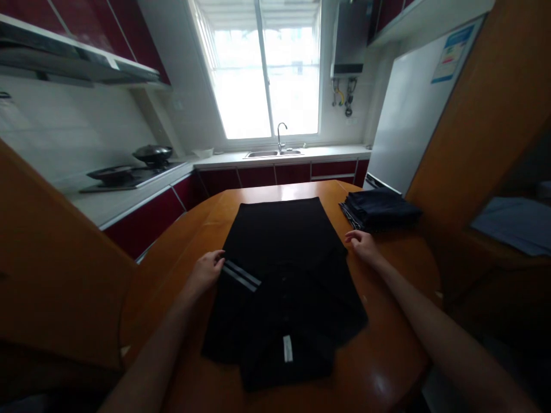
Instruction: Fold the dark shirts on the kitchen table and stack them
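A black short-sleeved polo shirt (279, 229) lies spread on the wooden table, its collar and white neck label toward me. Two pale stripes cross its left sleeve near the edge. At that striped edge, the curled fingers of my left hand (207, 271) are closed on the cloth. My right hand (362, 245) hovers just off the shirt's right edge, its fingers loosely bent and apart, with nothing seen in them. Close beyond it is a stack of folded dark clothes (381, 209).
The round-ended wooden table (193, 229) stands before a counter with a sink (263, 154) under the window. A stove with a wok (152, 154) and a pan (112, 174) is at left. A fridge (419, 109) and wooden panel (473, 126) border the right side.
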`<state>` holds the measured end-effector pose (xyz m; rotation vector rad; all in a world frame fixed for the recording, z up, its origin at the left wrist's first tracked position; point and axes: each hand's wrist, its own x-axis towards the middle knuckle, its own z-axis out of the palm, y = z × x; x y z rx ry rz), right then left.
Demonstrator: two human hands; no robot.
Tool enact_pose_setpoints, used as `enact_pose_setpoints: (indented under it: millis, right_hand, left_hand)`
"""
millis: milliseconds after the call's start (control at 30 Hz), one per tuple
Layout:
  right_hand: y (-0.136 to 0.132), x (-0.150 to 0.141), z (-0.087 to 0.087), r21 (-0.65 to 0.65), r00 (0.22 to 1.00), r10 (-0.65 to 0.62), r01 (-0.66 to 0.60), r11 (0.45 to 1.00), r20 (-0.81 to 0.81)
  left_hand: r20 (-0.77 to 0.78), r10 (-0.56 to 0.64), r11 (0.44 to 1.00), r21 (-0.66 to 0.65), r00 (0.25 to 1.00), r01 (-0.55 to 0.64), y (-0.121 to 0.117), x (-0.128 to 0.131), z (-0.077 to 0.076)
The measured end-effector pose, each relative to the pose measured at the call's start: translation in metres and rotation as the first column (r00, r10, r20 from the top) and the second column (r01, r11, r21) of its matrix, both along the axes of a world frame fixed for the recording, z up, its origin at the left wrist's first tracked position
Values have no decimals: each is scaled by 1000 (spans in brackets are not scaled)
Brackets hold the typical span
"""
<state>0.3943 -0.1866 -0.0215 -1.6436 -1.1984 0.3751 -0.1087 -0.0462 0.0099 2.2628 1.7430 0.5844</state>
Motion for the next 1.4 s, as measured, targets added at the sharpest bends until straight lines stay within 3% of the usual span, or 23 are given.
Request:
enact_pose_setpoints:
  millis: [167,367,533,633,733,833,933,1000,1067,1200,1400]
  right_hand:
    - [1,-9,-6,-40,997,68,-67,997,34]
    - [-5,-9,-7,-81,985,153,-146,986,86]
    - [-3,-4,-16,-128,960,91,-59,990,263]
    - [-1,3,-21,-98,950,-20,53,994,312]
    - [-2,6,-21,-42,937,-138,160,986,321]
    - [-4,0,-15,34,943,-176,173,984,283]
    - [-4,-9,-7,119,950,-196,171,978,242]
    - [-4,-12,-2,175,957,-210,176,969,200]
    - [-5,-11,1,222,963,-226,191,956,145]
    - [-7,-5,4,266,965,-259,238,934,49]
    - [-8,-11,4,262,970,-243,227,938,31]
  left_hand:
    - [123,-12,987,-157,992,32,9,-15,3]
    - [280,51,982,-188,959,3,5,-19,7]
    - [284,122,988,-128,951,-88,1,-25,6]
    - [280,160,987,-19,946,-162,0,-23,10]
    - [274,64,992,88,960,-91,-9,-6,14]
    - [247,-142,986,122,959,114,-27,23,12]
    - [148,-393,916,151,908,372,-49,49,11]
    - [74,-491,863,180,868,473,-59,59,11]
    - [59,-500,853,202,864,480,-62,62,11]
    - [114,-440,887,209,891,412,-55,58,7]
    - [130,-385,912,204,914,355,-47,54,2]
